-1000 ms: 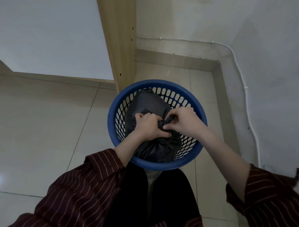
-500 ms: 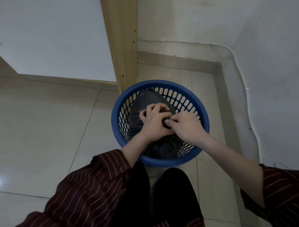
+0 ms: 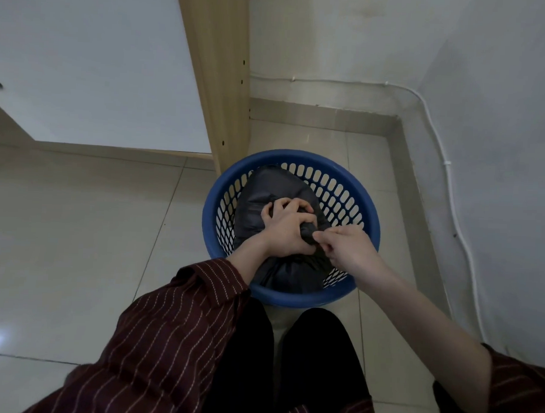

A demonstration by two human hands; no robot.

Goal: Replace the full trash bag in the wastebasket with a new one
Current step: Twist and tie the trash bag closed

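Note:
A round blue wastebasket (image 3: 370, 223) with slotted walls stands on the tiled floor in front of my legs. A full black trash bag (image 3: 265, 190) fills its left and near side. My left hand (image 3: 287, 229) grips the gathered neck of the bag, fingers curled over the top of it. My right hand (image 3: 346, 248) pinches the twisted end of that neck just to the right of my left hand. The bag's opening is bunched between both hands and hidden by them.
A light wooden cabinet panel (image 3: 217, 79) rises just behind the basket's left rim, with a white door (image 3: 93, 58) to its left. A white wall with a thin cable (image 3: 452, 198) runs along the right. Tiled floor (image 3: 76, 244) spreads to the left.
My left hand has turned and wrapped over the bag's neck. My right hand has slid right and nearer, drawing out the twisted end. The bag stays in the basket.

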